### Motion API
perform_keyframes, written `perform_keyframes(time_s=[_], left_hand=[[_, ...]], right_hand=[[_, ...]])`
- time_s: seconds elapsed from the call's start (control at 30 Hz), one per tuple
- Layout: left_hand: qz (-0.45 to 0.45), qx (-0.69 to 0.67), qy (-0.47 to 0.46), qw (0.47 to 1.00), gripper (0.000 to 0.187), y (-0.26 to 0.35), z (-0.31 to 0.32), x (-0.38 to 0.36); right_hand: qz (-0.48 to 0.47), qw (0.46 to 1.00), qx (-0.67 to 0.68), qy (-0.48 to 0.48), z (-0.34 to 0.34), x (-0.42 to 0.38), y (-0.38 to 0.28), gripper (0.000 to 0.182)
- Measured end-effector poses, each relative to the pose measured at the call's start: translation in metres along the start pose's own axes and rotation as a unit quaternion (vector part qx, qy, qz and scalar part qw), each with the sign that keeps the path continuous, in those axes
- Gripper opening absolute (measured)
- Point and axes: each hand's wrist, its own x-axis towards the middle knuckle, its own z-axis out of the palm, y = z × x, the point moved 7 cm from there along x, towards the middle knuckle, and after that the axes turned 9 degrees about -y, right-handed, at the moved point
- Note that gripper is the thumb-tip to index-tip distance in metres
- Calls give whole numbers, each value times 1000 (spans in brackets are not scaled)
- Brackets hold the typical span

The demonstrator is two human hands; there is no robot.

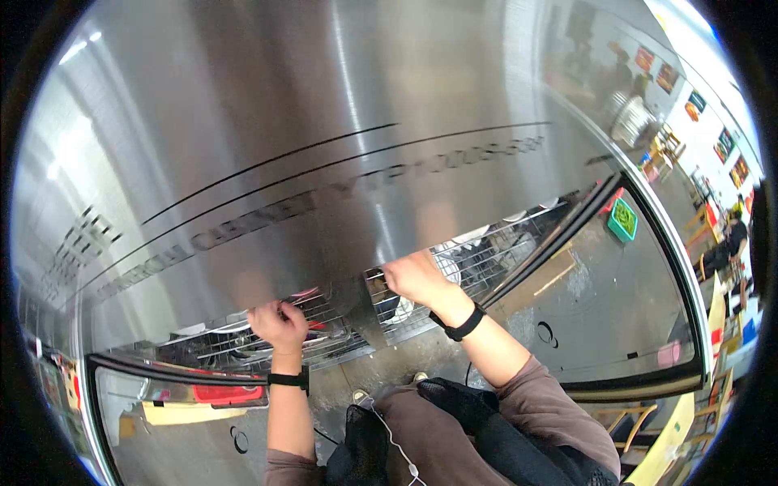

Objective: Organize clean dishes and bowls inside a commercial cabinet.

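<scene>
A tall stainless-steel cabinet (308, 113), with printed lettering across its front, fills the upper view. Below its panel, wire racks (324, 328) hold bowls, plates and other dishes. My left hand (278, 324) is at the left part of the racks, fingers curled in; what they grip, if anything, is hidden. Farther right, my right hand (419, 278) is at the rack opening beside some white dishes (450, 263). Its fingers are bent, their tips out of sight, and I cannot make out what they hold.
Two glass doors swing open, the left door (186, 429) and the right door (624, 316), flanking my arms. Through the right one a teal basket of green vegetables (622, 220) shows on the floor. A red tray (228, 394) lies lower left. Other people (724, 245) are far right.
</scene>
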Motion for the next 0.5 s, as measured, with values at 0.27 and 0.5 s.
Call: perform_keyframes(time_s=[0.27,0.5], left_hand=[[-52,29,-26,998,42,-11,7,-10],[-76,59,5,995,39,3,3,0]], right_hand=[[188,929,-119,295,-125,-84,89,10],[387,886,-200,162,-182,-157,217,30]])
